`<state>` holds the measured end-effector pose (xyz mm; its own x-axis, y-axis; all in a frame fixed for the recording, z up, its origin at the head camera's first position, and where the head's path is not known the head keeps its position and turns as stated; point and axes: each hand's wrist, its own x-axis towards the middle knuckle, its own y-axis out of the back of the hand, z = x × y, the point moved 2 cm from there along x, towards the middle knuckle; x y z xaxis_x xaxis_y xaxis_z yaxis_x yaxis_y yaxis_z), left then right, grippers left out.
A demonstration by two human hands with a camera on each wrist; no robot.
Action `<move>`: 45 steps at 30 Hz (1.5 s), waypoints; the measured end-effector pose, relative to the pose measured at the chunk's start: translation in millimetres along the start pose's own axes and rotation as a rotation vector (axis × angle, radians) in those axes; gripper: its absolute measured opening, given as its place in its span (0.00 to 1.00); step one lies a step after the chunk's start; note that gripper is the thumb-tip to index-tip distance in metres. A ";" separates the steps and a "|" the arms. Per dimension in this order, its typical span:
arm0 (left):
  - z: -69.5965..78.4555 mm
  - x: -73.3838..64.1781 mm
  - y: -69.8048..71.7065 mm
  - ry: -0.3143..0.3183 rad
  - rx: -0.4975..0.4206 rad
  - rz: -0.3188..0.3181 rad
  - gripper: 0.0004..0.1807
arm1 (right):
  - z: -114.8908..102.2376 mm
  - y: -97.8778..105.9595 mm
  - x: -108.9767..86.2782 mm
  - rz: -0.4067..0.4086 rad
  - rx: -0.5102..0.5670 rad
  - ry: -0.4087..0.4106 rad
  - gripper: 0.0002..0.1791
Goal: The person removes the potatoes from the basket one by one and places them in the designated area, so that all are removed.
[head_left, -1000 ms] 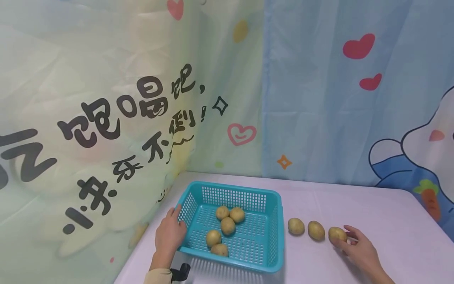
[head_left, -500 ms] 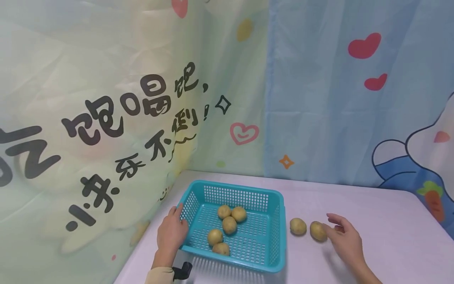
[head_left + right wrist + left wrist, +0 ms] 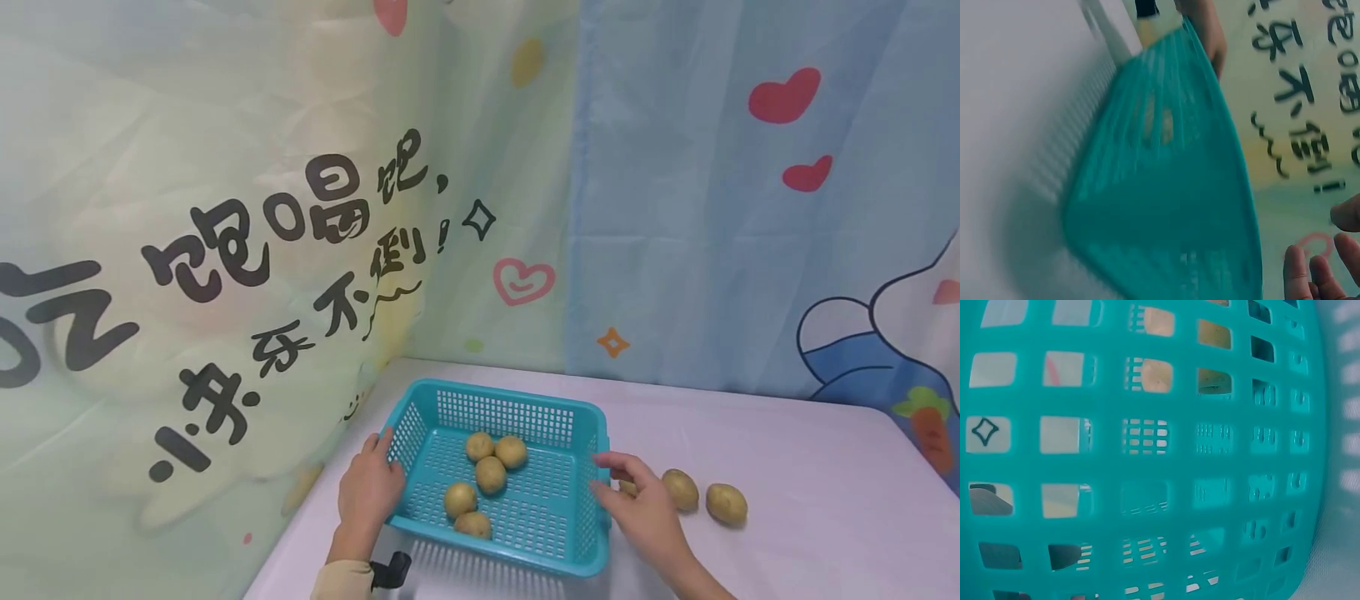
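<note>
A turquoise plastic basket (image 3: 510, 560) stands on the table with several potatoes (image 3: 491, 475) inside. My left hand (image 3: 369, 487) grips its left rim. In the left wrist view the basket's perforated wall (image 3: 1107, 465) fills most of the picture, and bits of fingers show through its holes. My right hand (image 3: 641, 504) is at the right rim, fingers spread and nothing held. The right wrist view shows the right fingers (image 3: 1297, 269) beside the rim, apart from it. Three potatoes lie right of the basket: one mostly hidden behind the right hand, a middle potato (image 3: 680, 490) and an outer potato (image 3: 727, 504).
A white-covered table (image 3: 810, 450) extends to the right of the basket. Behind it hangs a blue curtain (image 3: 675, 208) with hearts, and a pale curtain (image 3: 187, 108) with black lettering rises on the left.
My right hand has moved left from the outermost loose potato, past the others, to the basket's right rim. The left hand stays on the left rim. The view has shifted slightly.
</note>
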<state>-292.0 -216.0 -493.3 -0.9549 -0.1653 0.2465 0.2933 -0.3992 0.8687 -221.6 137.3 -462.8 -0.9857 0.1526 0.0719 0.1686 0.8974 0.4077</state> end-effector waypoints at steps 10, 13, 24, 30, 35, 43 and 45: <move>-3.3 1.3 0.4 0.015 -0.013 -0.018 0.31 | -20.4 -60.7 -8.1 -0.195 0.070 0.147 0.17; -3.4 0.8 -0.9 0.010 -0.016 -0.016 0.31 | -18.2 -72.2 -7.7 -0.252 0.021 0.178 0.17; -4.1 0.9 5.2 0.011 -0.018 -0.006 0.31 | -19.8 -112.7 5.2 -0.506 -0.219 0.234 0.21; -1.1 1.1 4.2 0.004 -0.026 -0.019 0.31 | -25.2 -124.4 8.8 -0.559 -0.180 0.209 0.25; -0.3 1.6 1.5 -0.004 -0.019 -0.008 0.31 | -24.9 -132.6 10.0 -0.601 -0.187 0.218 0.23; -1.5 1.1 1.3 0.000 -0.022 -0.015 0.32 | -19.8 -140.3 10.8 -0.644 -0.188 0.237 0.16; -1.0 0.6 1.4 -0.003 -0.024 -0.017 0.32 | -18.7 -141.0 10.5 -0.645 -0.201 0.223 0.16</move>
<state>-292.1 -217.5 -492.3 -0.9599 -0.1560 0.2330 0.2781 -0.4234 0.8622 -255.7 4.7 -502.5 -0.8686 -0.4912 -0.0649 -0.4304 0.6831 0.5900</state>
